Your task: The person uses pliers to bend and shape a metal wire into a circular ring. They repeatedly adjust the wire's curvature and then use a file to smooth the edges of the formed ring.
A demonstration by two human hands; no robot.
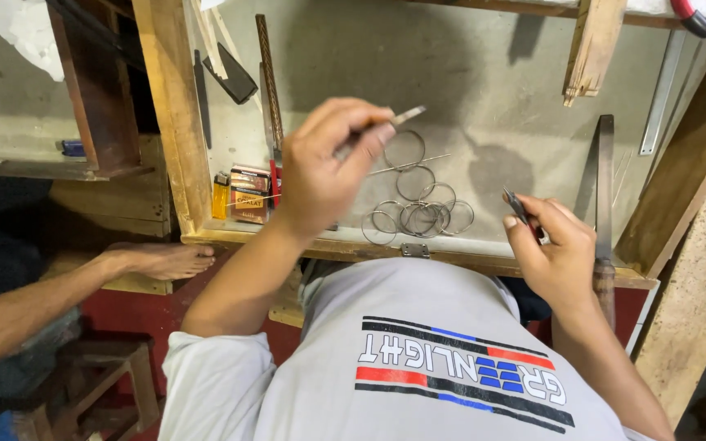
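My left hand (327,167) is raised over the grey work surface (484,90) and pinches a thin flat metal strip (406,117) whose tip points right. My right hand (556,249) is lower at the right and grips a small dark pointed tool (516,204). Between the two hands lie several thin metal wire rings (418,214), some overlapping, near the wooden front edge (418,253). A thin wire (410,164) lies beside the upper rings.
A yellow lighter (220,196) and a small printed box (250,193) lie at the left. Long files (269,77) and a flat metal bar (605,188) rest on the surface. Another person's leg and foot (161,260) reach in from the left, above a wooden stool (116,371).
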